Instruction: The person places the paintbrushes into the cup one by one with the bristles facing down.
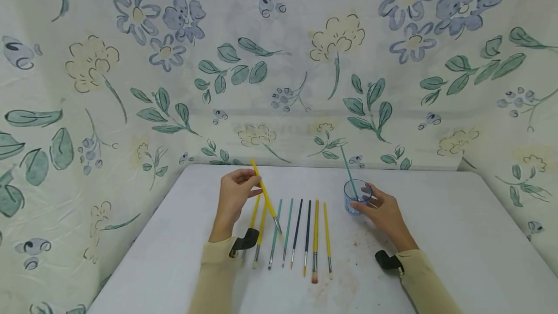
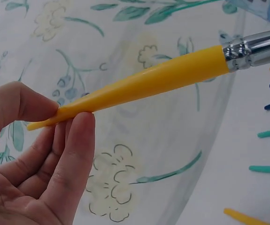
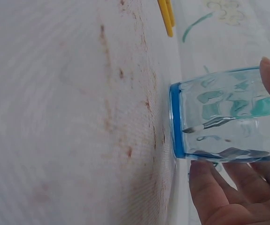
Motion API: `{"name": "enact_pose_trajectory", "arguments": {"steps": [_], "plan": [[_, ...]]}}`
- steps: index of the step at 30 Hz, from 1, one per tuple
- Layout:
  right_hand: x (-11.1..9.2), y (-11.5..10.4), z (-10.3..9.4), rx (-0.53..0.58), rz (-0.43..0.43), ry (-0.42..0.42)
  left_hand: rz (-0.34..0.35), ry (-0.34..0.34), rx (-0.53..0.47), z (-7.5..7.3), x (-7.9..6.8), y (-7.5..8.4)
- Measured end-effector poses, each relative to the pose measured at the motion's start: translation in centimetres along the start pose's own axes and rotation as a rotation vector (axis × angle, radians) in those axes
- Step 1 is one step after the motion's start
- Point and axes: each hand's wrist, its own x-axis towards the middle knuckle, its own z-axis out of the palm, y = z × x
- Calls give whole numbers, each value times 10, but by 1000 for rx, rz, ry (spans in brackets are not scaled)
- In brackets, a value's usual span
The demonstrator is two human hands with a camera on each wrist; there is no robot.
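Note:
My left hand [image 1: 233, 200] pinches a yellow paintbrush [image 1: 266, 197] near the thin end of its handle, with thumb and fingertips. The brush slants bristles-down above the row of brushes. In the left wrist view its handle [image 2: 158, 83] and silver ferrule [image 2: 257, 49] show, but the bristles are out of frame. My right hand [image 1: 387, 212] grips a clear bluish glass [image 1: 350, 205] around its side. Inside leans a teal-handled paintbrush [image 1: 348, 168]. The right wrist view shows that brush's dark bristle tip [image 3: 191, 129] close to the bottom of the glass.
Between the hands lies a row of paintbrushes with bristles toward me: yellow ones [image 1: 316, 236], teal ones [image 1: 288, 231] and dark blue ones [image 1: 308, 234]. Brownish smudges [image 1: 344, 285] mark the white table [image 1: 457, 231]. A flowered cloth [image 1: 296, 71] hangs behind the table.

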Motion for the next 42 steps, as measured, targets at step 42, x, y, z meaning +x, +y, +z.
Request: {"name": "enact_pose_trajectory", "arguments": {"steps": [42], "plan": [[1, -2, 0, 23, 4, 14, 117, 28, -344, 92, 16, 21]]}}
